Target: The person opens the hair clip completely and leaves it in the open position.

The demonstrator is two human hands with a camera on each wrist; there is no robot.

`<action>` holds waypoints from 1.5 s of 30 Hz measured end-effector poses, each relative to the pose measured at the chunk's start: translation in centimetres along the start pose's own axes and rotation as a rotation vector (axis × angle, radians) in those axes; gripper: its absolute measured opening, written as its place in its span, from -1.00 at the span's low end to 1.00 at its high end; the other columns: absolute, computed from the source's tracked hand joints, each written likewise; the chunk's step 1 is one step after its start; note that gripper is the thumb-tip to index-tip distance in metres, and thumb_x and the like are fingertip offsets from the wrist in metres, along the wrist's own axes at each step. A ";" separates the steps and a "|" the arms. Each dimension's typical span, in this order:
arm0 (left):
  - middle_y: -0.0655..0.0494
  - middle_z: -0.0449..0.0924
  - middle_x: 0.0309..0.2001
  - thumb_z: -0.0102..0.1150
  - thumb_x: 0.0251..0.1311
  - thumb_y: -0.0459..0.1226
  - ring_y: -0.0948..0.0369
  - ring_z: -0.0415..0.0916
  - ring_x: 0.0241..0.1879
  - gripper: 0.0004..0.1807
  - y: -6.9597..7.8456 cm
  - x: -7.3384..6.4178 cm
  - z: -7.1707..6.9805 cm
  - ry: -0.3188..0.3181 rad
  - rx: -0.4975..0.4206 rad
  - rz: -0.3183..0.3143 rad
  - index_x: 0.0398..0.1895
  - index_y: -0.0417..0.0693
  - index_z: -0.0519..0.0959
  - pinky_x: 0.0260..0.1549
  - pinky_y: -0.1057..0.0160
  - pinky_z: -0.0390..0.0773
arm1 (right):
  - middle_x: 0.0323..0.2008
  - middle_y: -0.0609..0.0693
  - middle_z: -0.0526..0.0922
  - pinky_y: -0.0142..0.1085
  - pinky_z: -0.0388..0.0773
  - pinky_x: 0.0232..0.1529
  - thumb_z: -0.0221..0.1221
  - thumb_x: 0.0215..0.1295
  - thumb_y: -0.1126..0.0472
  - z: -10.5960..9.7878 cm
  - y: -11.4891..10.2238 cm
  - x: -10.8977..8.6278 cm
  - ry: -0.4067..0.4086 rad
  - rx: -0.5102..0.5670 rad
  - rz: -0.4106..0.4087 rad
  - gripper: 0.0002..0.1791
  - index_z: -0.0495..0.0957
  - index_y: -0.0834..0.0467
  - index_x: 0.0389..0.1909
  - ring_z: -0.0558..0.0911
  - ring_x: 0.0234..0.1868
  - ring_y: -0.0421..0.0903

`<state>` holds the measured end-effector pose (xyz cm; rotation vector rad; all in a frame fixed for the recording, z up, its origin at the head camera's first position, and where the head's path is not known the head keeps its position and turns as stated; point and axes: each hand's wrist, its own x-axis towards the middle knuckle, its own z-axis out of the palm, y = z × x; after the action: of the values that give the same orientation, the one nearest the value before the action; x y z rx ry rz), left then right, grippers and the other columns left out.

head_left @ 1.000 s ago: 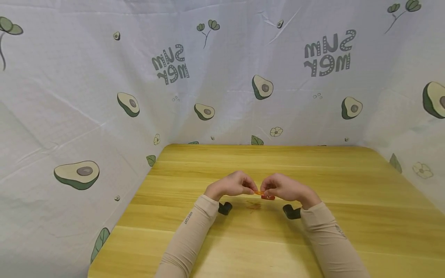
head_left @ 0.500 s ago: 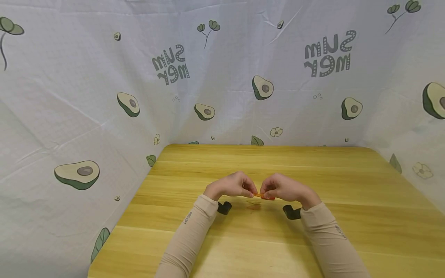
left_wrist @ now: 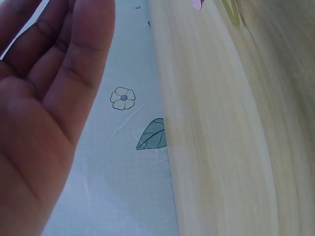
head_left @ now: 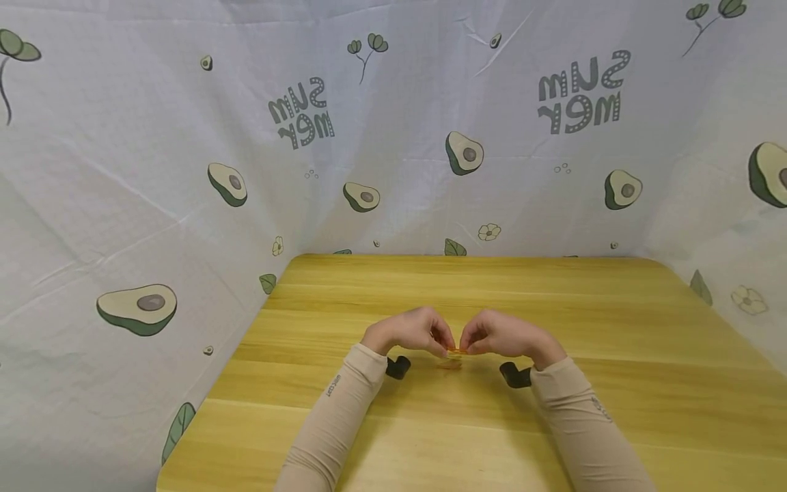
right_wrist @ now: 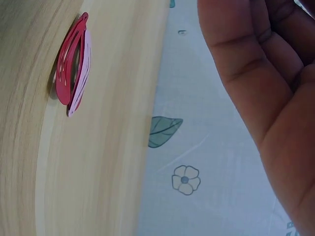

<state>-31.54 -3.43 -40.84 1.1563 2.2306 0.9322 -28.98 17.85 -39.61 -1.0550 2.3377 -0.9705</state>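
Note:
In the head view my left hand (head_left: 418,330) and right hand (head_left: 501,333) meet over the middle of the table, fingertips close together. Between them they pinch a thin orange strip (head_left: 457,351), mostly covered by fingers; I cannot tell its kind. Just below the fingertips, a small orange-brown piece (head_left: 450,365) shows against the wood. In the right wrist view a red snap hair clip with a pink side (right_wrist: 71,64) lies on the table. At the top of the left wrist view are a pink tip (left_wrist: 197,4) and an olive-yellow loop (left_wrist: 233,12).
The wooden table (head_left: 393,437) is backed by a white curtain (head_left: 399,150) printed with avocados, leaves and lettering. Black wrist-worn parts (head_left: 397,367) show under each wrist. Beige sleeves (head_left: 335,417) cover both forearms.
Both hands have come down slightly toward the table, with the orange strip still between the fingertips. The red piece seen under my right fingers is now hidden in the head view.

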 end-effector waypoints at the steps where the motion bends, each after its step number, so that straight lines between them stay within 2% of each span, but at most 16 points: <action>1: 0.23 0.61 -0.46 0.27 -0.05 -0.33 0.34 0.50 -0.49 -0.87 0.0 0.0 0.0 -0.004 0.003 0.000 -0.36 -0.09 0.64 -0.44 0.39 0.53 | -0.34 0.13 0.63 -0.39 0.50 -0.30 0.13 0.13 0.35 0.0 0.0 0.0 -0.002 -0.003 0.003 -0.89 0.60 0.22 -0.34 0.56 -0.37 -0.20; 6: 0.24 0.61 -0.47 0.29 -0.08 -0.34 0.36 0.49 -0.51 -0.87 0.1 0.0 0.1 -0.023 0.029 0.007 -0.39 -0.11 0.65 -0.45 0.40 0.52 | -0.37 0.05 0.65 -0.40 0.50 -0.30 0.15 0.08 0.37 0.2 0.3 0.2 -0.019 0.000 -0.016 -0.89 0.61 0.23 -0.36 0.56 -0.36 -0.24; 12: 0.26 0.61 -0.50 0.34 -0.14 -0.33 0.40 0.47 -0.54 -0.86 0.2 0.0 0.4 -0.052 0.059 0.006 -0.42 -0.12 0.65 -0.47 0.42 0.51 | -0.40 0.06 0.64 -0.37 0.51 -0.33 0.16 0.06 0.39 0.5 0.8 0.5 -0.046 0.046 -0.023 -0.90 0.62 0.24 -0.40 0.53 -0.41 -0.26; 19: 0.26 0.58 -0.55 0.36 -0.18 -0.34 0.43 0.38 -0.59 -0.88 -0.1 0.1 0.9 -0.065 0.087 -0.011 -0.49 -0.04 0.65 -0.54 0.44 0.47 | -0.42 0.04 0.64 -0.38 0.49 -0.38 0.15 0.02 0.43 1.0 1.1 0.6 -0.059 0.047 0.003 -0.90 0.61 0.24 -0.43 0.50 -0.45 -0.29; 27: 0.30 0.58 -0.57 0.37 -0.19 -0.31 0.43 0.36 -0.63 -0.89 -0.1 0.1 1.5 -0.088 0.147 -0.038 -0.52 0.01 0.65 -0.58 0.44 0.47 | -0.53 -0.05 0.62 -0.44 0.38 -0.57 0.15 -0.06 0.47 1.7 1.3 0.9 -0.076 0.033 0.046 -0.86 0.61 0.18 -0.52 0.40 -0.59 -0.32; 39: 0.30 0.58 -0.57 0.36 -0.17 -0.33 0.44 0.35 -0.63 -0.91 -0.2 0.5 2.1 -0.123 0.182 -0.064 -0.55 0.03 0.64 -0.58 0.45 0.46 | -0.46 0.09 0.65 -0.44 0.42 -0.51 0.19 -0.08 0.45 2.2 1.4 1.2 -0.107 0.073 0.033 -0.91 0.61 0.26 -0.50 0.46 -0.53 -0.28; 45: 0.31 0.57 -0.60 0.37 -0.20 -0.32 0.45 0.35 -0.62 -0.88 -0.1 0.6 2.4 -0.122 0.237 -0.089 -0.60 0.09 0.62 -0.58 0.47 0.44 | -0.47 0.04 0.65 -0.45 0.42 -0.49 0.22 -0.06 0.42 2.5 1.4 1.3 -0.110 0.054 0.031 -0.93 0.61 0.23 -0.51 0.46 -0.52 -0.29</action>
<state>-30.36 -2.12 -42.54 1.1698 2.3162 0.5580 -28.99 16.48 -42.39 -1.0223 2.2201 -0.9345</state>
